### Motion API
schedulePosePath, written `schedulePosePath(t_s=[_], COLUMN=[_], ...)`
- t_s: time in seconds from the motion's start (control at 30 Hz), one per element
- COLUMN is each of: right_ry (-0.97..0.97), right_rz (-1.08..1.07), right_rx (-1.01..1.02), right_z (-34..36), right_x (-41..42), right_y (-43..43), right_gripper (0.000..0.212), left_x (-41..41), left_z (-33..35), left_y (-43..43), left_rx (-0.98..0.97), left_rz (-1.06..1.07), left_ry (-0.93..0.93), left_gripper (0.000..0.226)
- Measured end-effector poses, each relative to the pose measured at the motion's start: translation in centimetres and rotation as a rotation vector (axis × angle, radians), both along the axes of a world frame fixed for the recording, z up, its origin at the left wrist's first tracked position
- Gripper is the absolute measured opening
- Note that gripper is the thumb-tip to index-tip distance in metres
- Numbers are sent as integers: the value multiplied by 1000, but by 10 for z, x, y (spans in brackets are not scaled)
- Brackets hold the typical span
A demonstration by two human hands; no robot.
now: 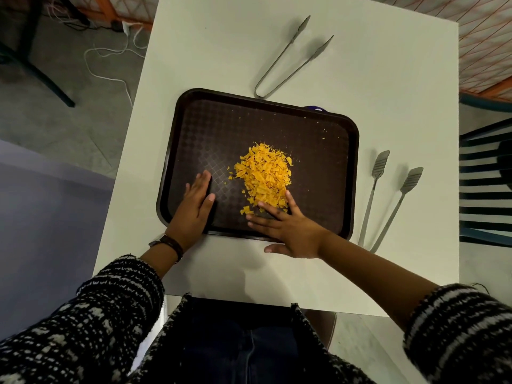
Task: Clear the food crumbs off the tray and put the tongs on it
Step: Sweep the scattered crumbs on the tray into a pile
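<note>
Right hand is lying flat and spread wide over the near edge of the tray, thumb out on the white table, fingertips touching the near side of the crumbs, gripping nothing. Left hand is resting open, fingers together, palm down on the tray's near-left corner, also gripping nothing; watch is sitting on that wrist. Crumbs are sitting in one orange pile near tray centre, a few specks scattered toward the far right corner. Flat-tipped tongs are lying on the table just right of the tray. Second tongs are lying beyond the far edge, hinge end just beside the rim, arms splaying away
</note>
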State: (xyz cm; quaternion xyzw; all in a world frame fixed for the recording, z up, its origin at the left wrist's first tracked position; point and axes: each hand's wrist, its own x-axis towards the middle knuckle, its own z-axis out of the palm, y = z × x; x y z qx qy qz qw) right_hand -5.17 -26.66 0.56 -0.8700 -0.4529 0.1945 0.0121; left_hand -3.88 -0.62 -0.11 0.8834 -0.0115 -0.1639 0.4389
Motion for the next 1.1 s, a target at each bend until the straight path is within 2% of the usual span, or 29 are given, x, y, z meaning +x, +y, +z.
schedulePosePath(t_s=[0.17, 0.37, 0.57, 0.7, 0.9, 1.1], right_ry=[-54, 27, 7, -18, 34, 26], right_rz=[-149, 25, -15, -161, -99, -114], right_rx=[-39, 76, 60, 38, 77, -18], right_z=[4, 4, -1, 1, 7, 7], right_x=[13, -11, -3, 9, -14, -9], right_y=[7, 5, 19, 25, -8, -43], right_gripper=[70, 68, 69, 70, 63, 64], left_x=[0, 0, 0, 0, 0, 0], left_z=[3, 0, 0, -1, 1, 0], left_y=[-1, 0, 0, 0, -2, -1], left_rx=[-9, 10, 15, 32, 38, 58], left_rz=[4, 1, -1, -8, 3, -15], left_ry=[13, 3, -6, -1, 5, -6], left_gripper=[60, 60, 60, 62, 59, 60])
